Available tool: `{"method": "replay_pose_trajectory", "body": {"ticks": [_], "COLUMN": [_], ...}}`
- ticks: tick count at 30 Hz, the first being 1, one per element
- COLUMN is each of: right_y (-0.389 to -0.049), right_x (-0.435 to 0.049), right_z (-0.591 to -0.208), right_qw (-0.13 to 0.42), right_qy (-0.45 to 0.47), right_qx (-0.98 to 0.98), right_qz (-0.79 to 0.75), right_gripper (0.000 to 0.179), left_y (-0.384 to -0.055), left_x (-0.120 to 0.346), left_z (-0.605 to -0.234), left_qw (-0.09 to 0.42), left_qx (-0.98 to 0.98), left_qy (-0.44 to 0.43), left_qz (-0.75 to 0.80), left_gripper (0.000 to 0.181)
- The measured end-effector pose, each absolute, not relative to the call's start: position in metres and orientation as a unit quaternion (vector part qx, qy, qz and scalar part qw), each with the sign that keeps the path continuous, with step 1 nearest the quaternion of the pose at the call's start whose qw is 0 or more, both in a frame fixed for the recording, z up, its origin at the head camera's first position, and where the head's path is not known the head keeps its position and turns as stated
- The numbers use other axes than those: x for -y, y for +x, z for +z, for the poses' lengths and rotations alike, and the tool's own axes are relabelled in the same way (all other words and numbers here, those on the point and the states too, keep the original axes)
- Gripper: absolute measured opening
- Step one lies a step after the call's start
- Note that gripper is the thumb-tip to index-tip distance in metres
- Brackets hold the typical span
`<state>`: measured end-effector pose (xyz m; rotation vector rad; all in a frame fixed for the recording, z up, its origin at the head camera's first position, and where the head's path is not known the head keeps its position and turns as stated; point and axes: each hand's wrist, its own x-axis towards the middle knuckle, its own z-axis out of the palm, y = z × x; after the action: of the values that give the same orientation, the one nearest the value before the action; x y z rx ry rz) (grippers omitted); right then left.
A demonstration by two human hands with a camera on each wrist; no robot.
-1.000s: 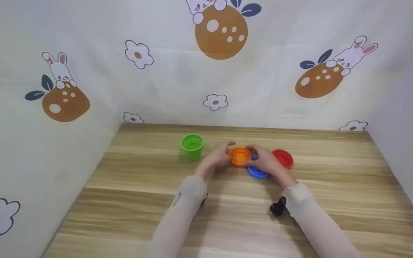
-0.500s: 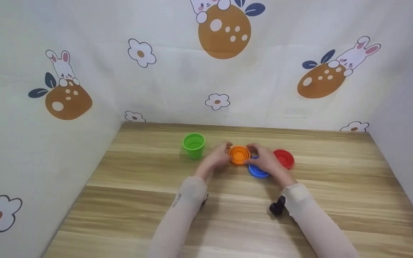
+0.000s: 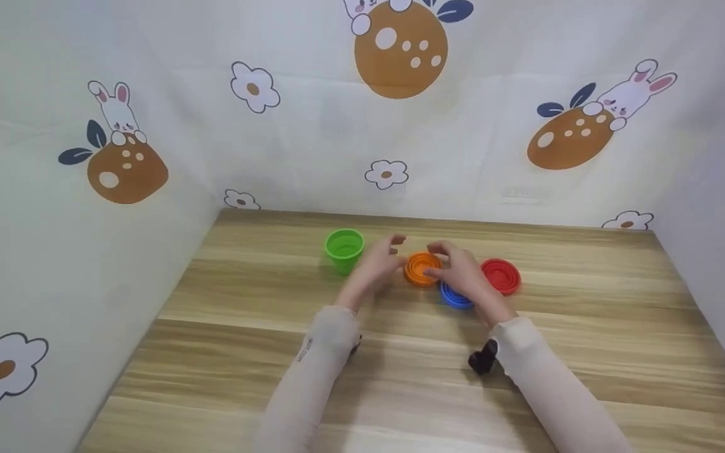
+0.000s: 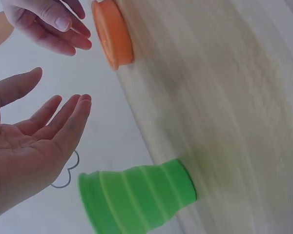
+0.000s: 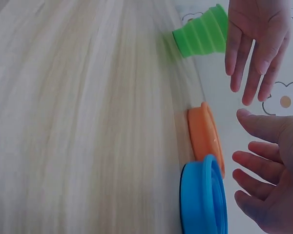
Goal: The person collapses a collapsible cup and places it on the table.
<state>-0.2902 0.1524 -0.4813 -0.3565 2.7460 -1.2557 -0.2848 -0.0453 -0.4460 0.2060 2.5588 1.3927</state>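
Note:
An orange collapsible cup [image 3: 423, 269], folded flat, lies on the table between the two hands. My left hand [image 3: 378, 261] hovers to its left with fingers loosely bent and nothing in them; the left wrist view shows that palm [image 4: 27, 146] bare. Above the cup's right side is my right hand [image 3: 463, 270], also holding nothing, its thumb and fingers apart in the right wrist view. Partly hidden under the right hand, a flattened blue collapsible cup [image 3: 457, 294] sits beside the orange one. A green collapsible cup [image 3: 344, 250] stands extended, left of my left hand.
A red collapsible cup [image 3: 501, 277], folded flat, lies right of my right hand. The wooden table [image 3: 413, 390] meets a white patterned cloth wall [image 3: 312, 138] at the back, with cloth walls at both sides.
Both hands have let go of the orange cup and lifted off it, the left hand drawing a little away toward the green cup. The orange cup stays on the table.

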Motion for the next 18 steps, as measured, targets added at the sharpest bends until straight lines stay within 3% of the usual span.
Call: {"method": "replay_pose_trajectory", "body": {"ticks": [7,18], "right_y": [-0.288,-0.286], "right_x": [-0.136,-0.114], "right_z": [-0.475,-0.479], "right_qw": [0.036,0.012], "right_qy": [-0.138,-0.136], "right_qx": [-0.889,-0.858], "right_qz": [-0.434,-0.496], "right_gripper": [0.053,0.05], "left_y": [-0.285,-0.288], "left_x": [0.063,0.092], "left_z": [-0.429,-0.416], "left_qw": [0.052,0.021], "left_qx": [-0.864,-0.863], "left_qy": [0.084,0.057], "left_qz": [0.494,0.501], "left_gripper": [0.046,0.046]}}
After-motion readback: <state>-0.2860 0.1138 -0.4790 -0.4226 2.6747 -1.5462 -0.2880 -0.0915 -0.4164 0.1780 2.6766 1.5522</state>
